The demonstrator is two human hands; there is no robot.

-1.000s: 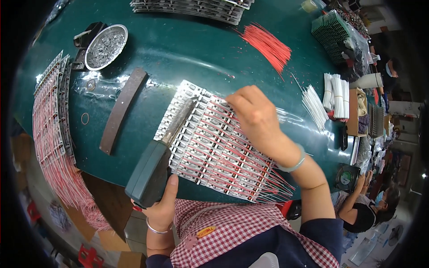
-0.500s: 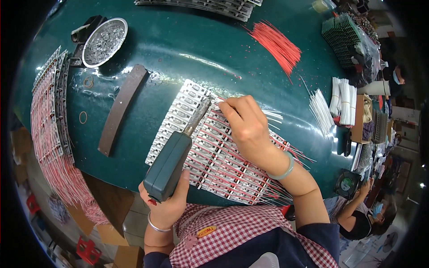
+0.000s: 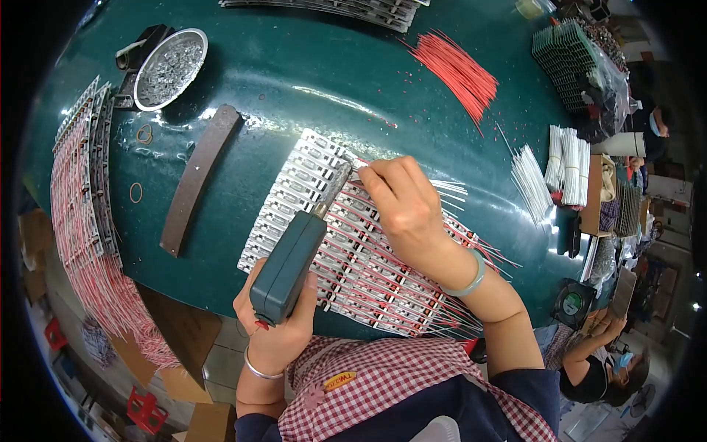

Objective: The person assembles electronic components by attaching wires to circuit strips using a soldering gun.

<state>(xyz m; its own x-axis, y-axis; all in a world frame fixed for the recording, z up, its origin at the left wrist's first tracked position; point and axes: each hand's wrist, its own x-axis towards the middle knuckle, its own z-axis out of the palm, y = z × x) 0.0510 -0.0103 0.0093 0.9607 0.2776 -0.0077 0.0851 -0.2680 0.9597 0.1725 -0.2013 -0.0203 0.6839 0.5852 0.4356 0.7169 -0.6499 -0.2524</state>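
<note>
The workshop's green tabletop shines under the lamps, and over at the right a co-worker in a dark top sits near a small black fan. From the one view, over the person's head, I see a panel of small circuit boards lying at a slant on the table, directly in front of a checked apron. The left hand wraps around the dark green body of what looks like a soldering gun, its metal barrel slanting up over the panel to a point just beside the right fingertips. The right hand has thumb and forefinger pressed together, pinching what looks like a pale wire end at the panel's upper edge; white wires jut out beyond this hand, and I cannot tell whether it holds them. As I judge it, much of the panel is wired: red and white strands cross its middle and right, their ends trailing past the lower right edge, while the strip along the upper left shows none. Loose red wires and loose white wires lie unused farther off. At the far left, wired panels appear finished, their strands hanging over the table's edge, near a brown bar and a metal bowl of silvery scraps.
</note>
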